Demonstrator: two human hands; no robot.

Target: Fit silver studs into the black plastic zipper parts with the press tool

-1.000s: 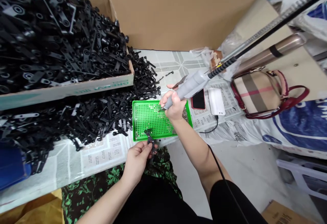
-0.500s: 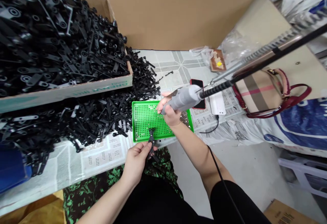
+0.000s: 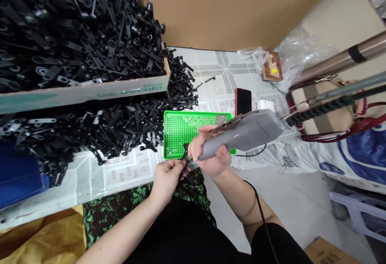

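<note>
My left hand (image 3: 166, 176) pinches a small black plastic lever part (image 3: 185, 156) at the near edge of a green perforated tray (image 3: 165, 135). Wrapped round a grey electric screwdriver (image 3: 241, 134), my right hand (image 3: 212, 155) holds the tool slanted, its tip down at the lever part. Whether the tip sits on a screw is hidden by the fingers. Small metal screws (image 3: 221, 119) lie heaped in the tray's far right corner, with others scattered over its holes. From the tool's rear end a black coiled cord (image 3: 319, 111) runs up to the right.
A carton (image 3: 120, 89) piled with black parts stands at the left, and more black parts (image 3: 120, 131) are heaped before it. Behind the tray lies a red-edged phone (image 3: 243, 101). A checked handbag (image 3: 328, 119) stands at the right, and a blue bin (image 3: 21, 175) at the far left.
My right hand has brought the screwdriver down and nearer, from above the tray to the lever part in my left hand. The view has shifted slightly.
</note>
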